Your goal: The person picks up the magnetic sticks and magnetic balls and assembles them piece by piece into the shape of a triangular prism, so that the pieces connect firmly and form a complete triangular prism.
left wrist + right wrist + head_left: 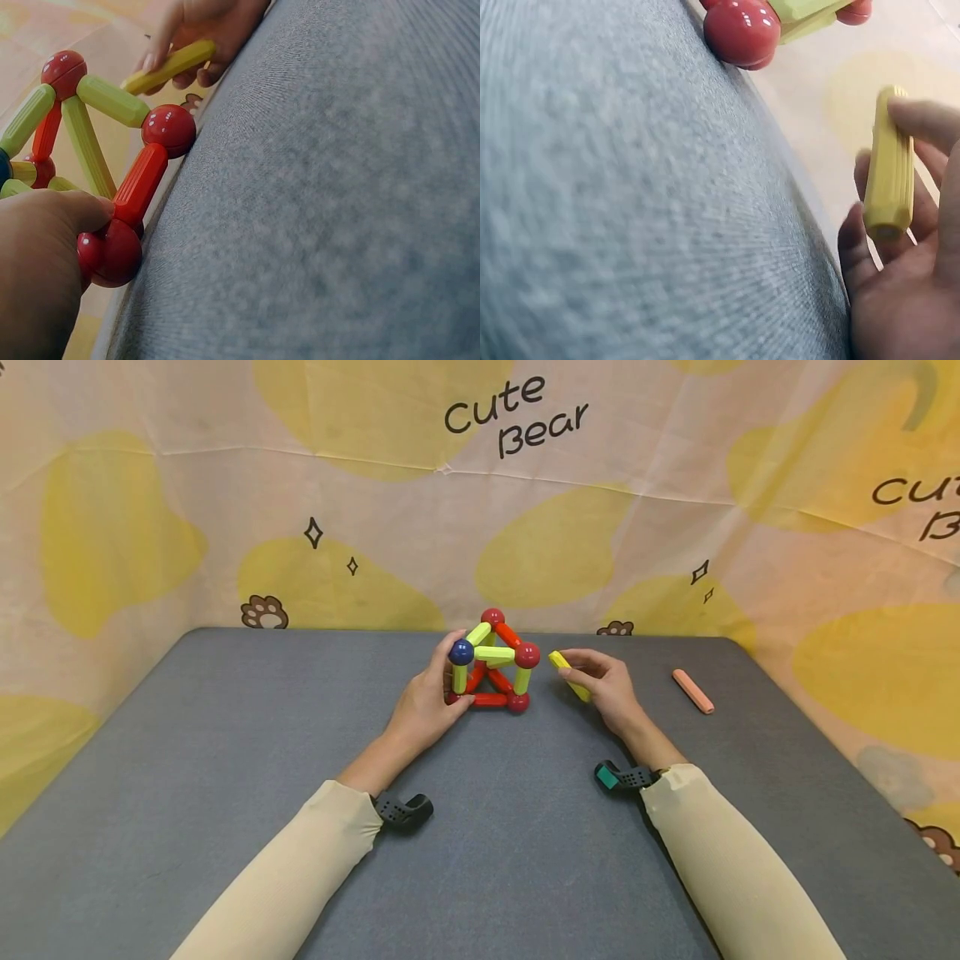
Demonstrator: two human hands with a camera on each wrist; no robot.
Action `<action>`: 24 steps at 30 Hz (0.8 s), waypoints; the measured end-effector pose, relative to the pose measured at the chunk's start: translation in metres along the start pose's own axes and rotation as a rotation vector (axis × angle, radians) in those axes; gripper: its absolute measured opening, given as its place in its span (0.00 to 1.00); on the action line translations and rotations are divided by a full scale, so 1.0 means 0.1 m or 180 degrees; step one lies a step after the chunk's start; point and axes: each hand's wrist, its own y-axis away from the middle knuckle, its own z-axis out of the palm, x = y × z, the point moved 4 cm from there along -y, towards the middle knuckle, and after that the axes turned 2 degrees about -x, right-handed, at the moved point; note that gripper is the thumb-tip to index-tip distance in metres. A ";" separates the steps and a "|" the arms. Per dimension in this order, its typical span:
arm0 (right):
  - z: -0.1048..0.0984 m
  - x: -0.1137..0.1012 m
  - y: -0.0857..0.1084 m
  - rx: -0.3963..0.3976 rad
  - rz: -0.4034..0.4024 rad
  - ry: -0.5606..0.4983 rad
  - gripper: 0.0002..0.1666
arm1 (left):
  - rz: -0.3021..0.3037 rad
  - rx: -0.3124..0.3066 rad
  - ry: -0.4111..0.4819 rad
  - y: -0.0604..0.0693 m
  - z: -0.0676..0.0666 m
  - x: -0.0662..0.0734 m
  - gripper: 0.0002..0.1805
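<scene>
On the table stands a prism-shaped frame built of rods and balls, with red balls [527, 655], a blue ball [461, 652], yellow-green rods [494, 655] and red rods [491, 700]. My left hand [429, 702] grips its left side, the thumb low by a bottom red ball [112, 253] and the fingers behind, partly hidden. To the right of the frame, my right hand [606, 685] pinches a yellow rod [890, 165] between thumb and fingers. The yellow rod is tilted and apart from the frame.
A salmon-pink rod [693, 692] lies on the grey table [480, 860] to the right of my right hand. Behind the table's far edge hangs a patterned cloth [405, 518]. Each wrist wears a dark strap [405, 811].
</scene>
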 end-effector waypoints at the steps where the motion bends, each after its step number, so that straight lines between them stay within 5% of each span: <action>1: 0.02 0.00 0.00 -0.0093 0.0010 -0.0063 0.22 | 0.0002 0.0003 -0.0001 0.00 0.00 0.00 0.53; 9: 0.16 -0.03 0.02 -0.0798 -0.0008 0.0032 0.20 | -0.0003 0.0002 -0.0002 0.00 0.00 -0.01 0.53; 24: 0.23 -0.07 0.05 -0.1462 0.0073 0.0037 0.21 | 0.0012 0.0003 0.0016 0.00 0.01 -0.02 0.53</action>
